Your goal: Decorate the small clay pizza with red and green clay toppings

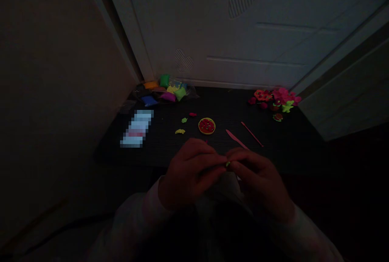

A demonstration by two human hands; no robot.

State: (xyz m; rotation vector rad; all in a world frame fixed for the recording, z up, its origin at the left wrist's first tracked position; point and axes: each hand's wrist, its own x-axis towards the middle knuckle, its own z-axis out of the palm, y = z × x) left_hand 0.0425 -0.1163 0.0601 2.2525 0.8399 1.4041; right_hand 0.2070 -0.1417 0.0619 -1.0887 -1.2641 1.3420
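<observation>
Two bare hands meeting over the near edge of a dark table (219, 106), fingertips basically touching, with a tiny yellow-green piece (227, 164) pinched right where they come together. Left hand (192, 169) has it in a narrow pinch between thumb and fingers, and the right hand (259, 179) is closed on it from the other side just as tightly. It's pretty dark, so the piece's exact shape is mostly hidden

Just beyond the hands there's a round yellow-rimmed disc with a red top (207, 126), and left of that a yellow curved piece (180, 131), a green leaf-like piece (184, 120) and a small pinkish-red piece (192, 114). Pink knife (236, 139) and a thin pink stick (252, 134) lie to the right, slanted. Bright coloured packets (169, 96) are heaped far left, pink flower shapes (284, 96) clustered far right
</observation>
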